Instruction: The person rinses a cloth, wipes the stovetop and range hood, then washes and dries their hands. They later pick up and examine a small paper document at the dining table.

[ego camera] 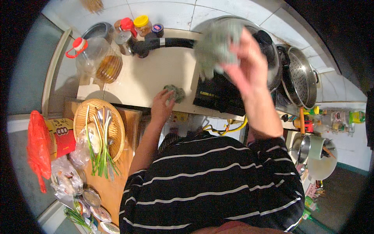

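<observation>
My right hand point(248, 61), raised and blurred by motion, grips a grey-green cloth point(217, 48) over a black stove point(217, 93) and beside a large pan with a glass lid point(271, 70). Near the front edge of the cream countertop point(146, 73), the fingers of my left hand point(163, 106) rest on a second, crumpled grey-green cloth point(176, 94). Whether those fingers grip it or only touch it is not plain. A black tube point(178, 42) runs along the back of the counter towards the stove.
A plastic oil jug point(99, 61) and jars point(142, 25) stand back left. Spring onions point(102, 140) lie on a woven bamboo tray point(121, 137) on the wooden table point(117, 184). A steel steamer pot point(301, 77) leans at the right. A yellow hose point(230, 128) hangs below the counter.
</observation>
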The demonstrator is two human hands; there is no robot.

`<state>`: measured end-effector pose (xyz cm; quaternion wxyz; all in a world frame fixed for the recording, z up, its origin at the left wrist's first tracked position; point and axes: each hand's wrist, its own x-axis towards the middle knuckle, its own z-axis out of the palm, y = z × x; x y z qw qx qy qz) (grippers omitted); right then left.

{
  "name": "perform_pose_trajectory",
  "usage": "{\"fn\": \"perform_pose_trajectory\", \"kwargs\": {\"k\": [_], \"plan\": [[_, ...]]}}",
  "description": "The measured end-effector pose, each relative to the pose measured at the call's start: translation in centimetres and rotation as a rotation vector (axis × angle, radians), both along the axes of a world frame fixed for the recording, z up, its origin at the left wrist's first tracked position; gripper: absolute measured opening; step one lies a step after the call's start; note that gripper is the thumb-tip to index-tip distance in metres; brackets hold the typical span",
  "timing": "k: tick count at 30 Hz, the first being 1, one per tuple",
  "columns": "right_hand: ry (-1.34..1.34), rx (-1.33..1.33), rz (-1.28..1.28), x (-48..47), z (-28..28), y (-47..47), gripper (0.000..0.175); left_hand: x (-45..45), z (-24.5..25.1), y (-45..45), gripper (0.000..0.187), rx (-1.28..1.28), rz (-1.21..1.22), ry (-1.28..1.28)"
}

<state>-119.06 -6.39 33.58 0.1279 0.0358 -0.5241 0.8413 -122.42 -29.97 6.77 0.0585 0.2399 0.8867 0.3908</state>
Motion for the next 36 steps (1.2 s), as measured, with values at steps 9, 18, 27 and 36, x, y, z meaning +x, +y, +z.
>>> {"fn": "perform_pose_trajectory", "kwargs": {"k": [9, 18, 27, 36], "plan": [[-0.475, 0.107, -0.084, 10.1, -11.4, -3.6, 0.024, -7.0, -9.5, 2.9, 0.054, -0.502, -0.27, 0.23], [-0.779, 0.261, -0.454, 17.8, -12.5, -5.3, 0.028, -19.1, -10.1, 10.9, 0.052, -0.399, -0.247, 0.334], [-0.805, 0.046, -0.638, 20.4, -13.9, -7.2, 0.023, -24.6, -11.3, 24.7, 0.053, -0.437, -0.402, 0.399], [-0.81, 0.033, -0.502, 22.3, -15.6, -7.1, 0.024, -16.1, -10.7, 16.1, 0.043, -0.323, -0.348, 0.498]]}}
